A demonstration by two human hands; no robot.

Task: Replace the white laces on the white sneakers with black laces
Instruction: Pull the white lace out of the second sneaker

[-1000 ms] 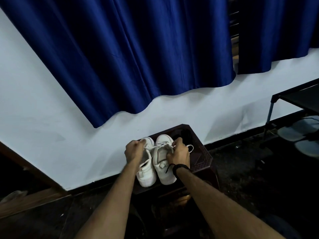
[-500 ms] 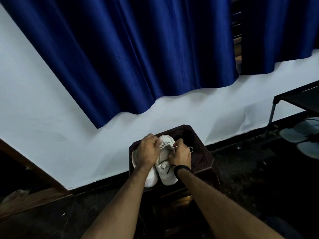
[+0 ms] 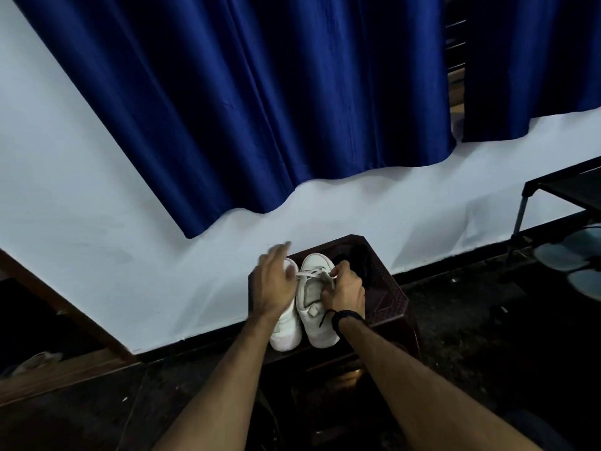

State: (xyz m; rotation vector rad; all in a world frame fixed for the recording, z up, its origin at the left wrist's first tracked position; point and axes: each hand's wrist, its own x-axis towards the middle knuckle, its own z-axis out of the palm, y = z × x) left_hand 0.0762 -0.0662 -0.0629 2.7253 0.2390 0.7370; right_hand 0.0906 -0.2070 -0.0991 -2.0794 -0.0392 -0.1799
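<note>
Now the right hand (image 3: 345, 289) is pinching the soft, floppy white lace (image 3: 313, 274) near its end, while the left hand (image 3: 273, 281) is hovering with fingers spread.

Two white sneakers (image 3: 317, 307) are sitting side by side on a dark brown stool (image 3: 387, 297) against a white wall (image 3: 97, 222). The right hand (image 3: 346, 289) is pinching the white lace (image 3: 312, 274) on the right sneaker. The left hand (image 3: 273, 281) is hovering over the left sneaker, fingers loose and blurred. Black laces (image 3: 357, 258) are lying on the stool's far corner. A blue curtain (image 3: 260, 109) is hanging above
</note>
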